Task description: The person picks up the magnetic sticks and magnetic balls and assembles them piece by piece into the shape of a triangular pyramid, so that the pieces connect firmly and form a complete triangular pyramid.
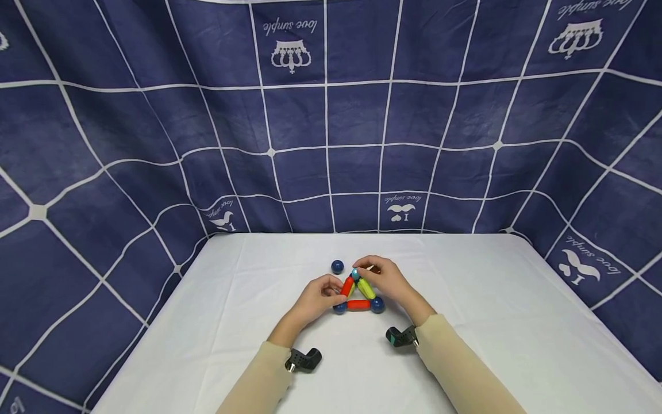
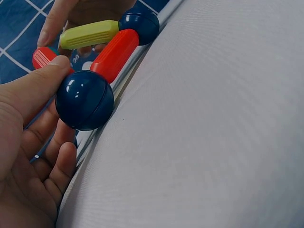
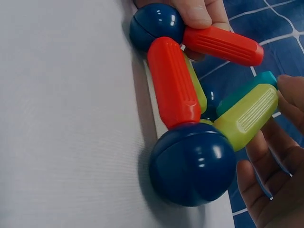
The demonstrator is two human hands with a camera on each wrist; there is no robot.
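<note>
A construction of blue balls and coloured magnetic rods sits on the table. In the head view, a red rod joins the left ball to the right ball. My left hand pinches another red rod, which slants up from the left ball, its thumb close to that ball. A yellow-green rod leans up from the right ball. Behind it rises a teal rod, whose upper end my right hand pinches between thumb and fingers. The rear of the construction is partly hidden.
A loose blue ball lies just behind the construction. White cloth covers the table, and a navy checked curtain hangs around its back and sides. Each wrist wears a small black camera, including the left one.
</note>
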